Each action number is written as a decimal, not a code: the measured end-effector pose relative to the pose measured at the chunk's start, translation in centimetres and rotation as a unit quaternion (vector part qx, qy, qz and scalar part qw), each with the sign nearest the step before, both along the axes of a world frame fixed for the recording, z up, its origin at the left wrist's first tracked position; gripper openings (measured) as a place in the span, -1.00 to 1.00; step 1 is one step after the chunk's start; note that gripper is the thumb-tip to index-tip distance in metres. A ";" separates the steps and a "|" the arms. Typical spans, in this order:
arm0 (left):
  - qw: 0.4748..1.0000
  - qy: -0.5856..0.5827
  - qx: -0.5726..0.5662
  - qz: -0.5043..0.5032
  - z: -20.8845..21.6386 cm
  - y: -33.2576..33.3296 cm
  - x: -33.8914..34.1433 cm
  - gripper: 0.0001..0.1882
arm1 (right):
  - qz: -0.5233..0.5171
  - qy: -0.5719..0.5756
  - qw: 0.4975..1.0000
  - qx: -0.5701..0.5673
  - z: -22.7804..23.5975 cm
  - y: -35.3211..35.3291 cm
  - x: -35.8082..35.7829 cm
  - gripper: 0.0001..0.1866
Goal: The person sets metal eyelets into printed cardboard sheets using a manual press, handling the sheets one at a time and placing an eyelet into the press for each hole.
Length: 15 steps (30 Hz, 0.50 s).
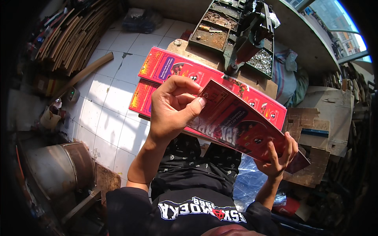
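A glossy red printed panel, long and stiff-looking, is held tilted above my lap. My left hand is closed at its upper left corner, thumb on the printed face and index finger at the edge, next to a small ring in the corner. Lower down, my right hand grips the panel's other end, fingers spread over its face and edge. Just beyond lie more red printed panels, overlapping on a wooden bench. The held panel hides part of them.
A dark hand press stands at the bench's far side, beside a compartment tray of small metal bits. Cardboard pieces and a striped sack are at right. Leftward are a metal drum, a brown tube and stacked boards.
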State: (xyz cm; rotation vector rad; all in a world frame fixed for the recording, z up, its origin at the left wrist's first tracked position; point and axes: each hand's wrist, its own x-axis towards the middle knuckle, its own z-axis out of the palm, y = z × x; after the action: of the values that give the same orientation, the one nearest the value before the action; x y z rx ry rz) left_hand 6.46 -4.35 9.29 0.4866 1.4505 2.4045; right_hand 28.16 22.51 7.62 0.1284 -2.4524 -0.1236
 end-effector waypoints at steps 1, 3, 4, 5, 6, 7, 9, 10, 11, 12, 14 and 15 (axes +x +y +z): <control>1.000 0.003 0.000 0.002 0.0 0.0 0.0 -0.71 | 0.002 0.002 1.000 0.000 0.0 0.0 0.0 -0.36; 1.000 0.005 0.004 0.005 0.1 0.0 0.0 -0.71 | 0.001 0.000 1.000 -0.002 -0.1 0.1 -0.1 -0.35; 1.000 0.004 0.007 0.005 0.1 0.1 0.1 -0.71 | 0.000 -0.001 1.000 -0.002 -0.2 0.1 0.0 -0.34; 1.000 0.002 0.011 0.005 0.1 0.2 0.1 -0.71 | 0.000 -0.002 1.000 -0.004 -0.2 0.1 0.0 -0.34; 1.000 0.008 0.012 0.008 0.0 0.2 0.1 -0.71 | -0.001 -0.004 1.000 -0.005 -0.1 0.1 0.0 -0.33; 1.000 0.013 0.013 0.012 -0.1 0.2 0.1 -0.72 | 0.000 -0.006 1.000 -0.007 -0.1 0.1 0.0 -0.33; 1.000 0.020 0.013 0.017 -0.1 0.3 0.1 -0.72 | -0.001 -0.008 1.000 -0.007 -0.1 0.1 0.0 -0.32; 1.000 0.022 0.011 0.020 -0.1 0.3 0.1 -0.72 | -0.002 -0.009 1.000 -0.007 -0.1 0.1 0.0 -0.32; 0.999 0.023 0.009 0.022 -0.1 0.3 0.1 -0.72 | -0.002 -0.008 1.000 -0.005 -0.1 0.1 0.0 -0.32; 0.999 0.024 0.008 0.021 -0.1 0.3 0.1 -0.72 | -0.001 -0.006 1.000 -0.003 -0.2 0.2 0.0 -0.32; 0.999 0.026 0.007 0.017 -0.1 0.2 0.0 -0.72 | -0.002 -0.006 1.000 -0.001 -0.3 0.2 0.1 -0.33; 1.000 0.024 0.007 0.015 -0.1 0.2 0.0 -0.72 | -0.002 -0.006 1.000 -0.002 -0.2 0.1 0.1 -0.33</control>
State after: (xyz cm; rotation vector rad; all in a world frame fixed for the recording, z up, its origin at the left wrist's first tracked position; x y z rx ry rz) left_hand 6.42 -4.17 9.19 0.5326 1.4721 2.4438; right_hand 28.26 22.60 7.40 0.1234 -2.4642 -0.1186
